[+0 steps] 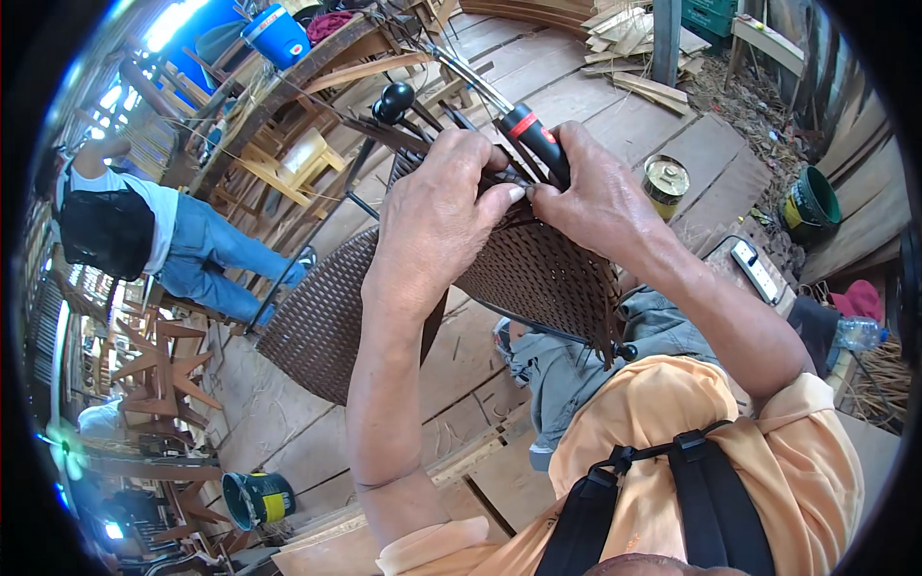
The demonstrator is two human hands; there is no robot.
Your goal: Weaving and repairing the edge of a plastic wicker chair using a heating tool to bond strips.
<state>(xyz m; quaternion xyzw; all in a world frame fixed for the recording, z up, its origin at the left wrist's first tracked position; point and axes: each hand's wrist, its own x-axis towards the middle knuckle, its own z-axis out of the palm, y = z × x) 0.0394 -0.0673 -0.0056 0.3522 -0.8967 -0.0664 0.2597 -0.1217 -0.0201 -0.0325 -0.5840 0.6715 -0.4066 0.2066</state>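
I had the brown woven panel point(538, 274) propped across my lap, its top edge up in front of me where the loose strands point(423, 134) stuck out. My left hand point(432, 216) sat on that edge, grip pressed together, thumb and fingers pinching a strand right at the weave. My right hand point(595, 197) was just beside it, fingertips touching the left ones, grip wrapped shut around a tool point(533, 134) with a black and red handle and a long metal shaft pointing away from me.

Further out, a tin can point(665, 182) stood on the plank floor point(615, 115) near my right wrist. A green bucket point(812, 204) sat off to the right, another bucket point(254, 497) lower left. A person in jeans point(206, 254) was bent over well to the left, among wooden chair frames point(158, 370).
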